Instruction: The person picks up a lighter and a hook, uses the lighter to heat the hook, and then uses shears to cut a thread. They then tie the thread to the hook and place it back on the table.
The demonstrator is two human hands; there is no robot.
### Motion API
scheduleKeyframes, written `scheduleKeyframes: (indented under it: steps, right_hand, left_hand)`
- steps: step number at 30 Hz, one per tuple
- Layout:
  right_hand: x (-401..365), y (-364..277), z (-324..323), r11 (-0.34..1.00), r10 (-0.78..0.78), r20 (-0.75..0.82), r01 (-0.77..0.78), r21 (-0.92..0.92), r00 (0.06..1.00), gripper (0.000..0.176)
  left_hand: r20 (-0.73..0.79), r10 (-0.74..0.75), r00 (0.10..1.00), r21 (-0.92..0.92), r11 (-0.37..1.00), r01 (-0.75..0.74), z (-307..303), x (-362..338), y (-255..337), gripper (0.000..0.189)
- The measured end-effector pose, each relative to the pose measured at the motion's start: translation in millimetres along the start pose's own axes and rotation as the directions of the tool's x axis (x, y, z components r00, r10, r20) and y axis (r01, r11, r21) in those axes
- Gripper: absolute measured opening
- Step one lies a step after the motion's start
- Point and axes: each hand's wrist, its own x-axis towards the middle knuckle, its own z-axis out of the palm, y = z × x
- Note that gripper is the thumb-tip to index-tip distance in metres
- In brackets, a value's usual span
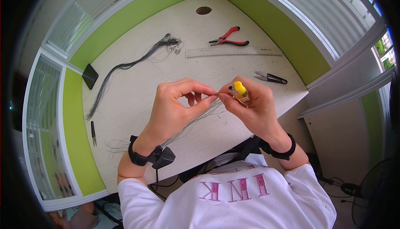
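My left hand (177, 102) pinches the end of some thin dark thread (199, 118) between thumb and forefinger. The strands trail from there under my left wrist to loose ends on the desk. Fingertip to fingertip with it, my right hand (256, 104) pinches the same spot with thumb and forefinger. Tucked in the right palm is a yellow lighter (240, 89), its top pointing up and no flame visible. What exactly lies between the fingertips is too small to make out.
On the pale desk (137, 100) lie a bundle of dark threads (125, 66), red-handled pliers (228, 37), a clear ruler (233, 53), thread snips (271, 78), tweezers (93, 133) and a black flat device (90, 76). Green partitions (271, 33) border it. A fan (371, 195) stands right; another person (81, 217) shows lower left.
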Motion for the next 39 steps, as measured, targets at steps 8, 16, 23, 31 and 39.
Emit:
scheduleKeyframes:
  steps: [8,16,23,31,39]
  right_hand:
    - [-2,0,-1,1.000,0.016,-0.008,-0.016,0.018,1.000,0.012]
    - [-5,8,-13,0.991,0.112,-0.073,-0.107,0.075,0.991,0.010]
    - [-26,53,-45,0.706,-0.034,-0.087,-0.038,-0.707,0.996,0.024]
    - [-30,66,-61,0.652,-0.233,-0.076,0.097,-0.752,0.970,0.022]
    - [-14,80,-95,0.355,-0.149,-0.023,0.032,-0.934,0.989,0.029]
  left_hand:
    - [0.008,-0.001,1.000,-0.071,0.997,0.001,3,1,-3,0.008]
    - [0.025,-0.113,0.993,-0.186,0.976,0.116,1,1,-4,0.009]
    - [-0.013,-0.187,0.982,-0.307,0.936,0.174,3,4,-2,0.011]
    - [0.037,-0.201,0.979,-0.204,0.958,0.204,4,4,-3,0.008]
    - [0.061,-0.236,0.970,-0.364,0.899,0.242,0,2,4,0.007]
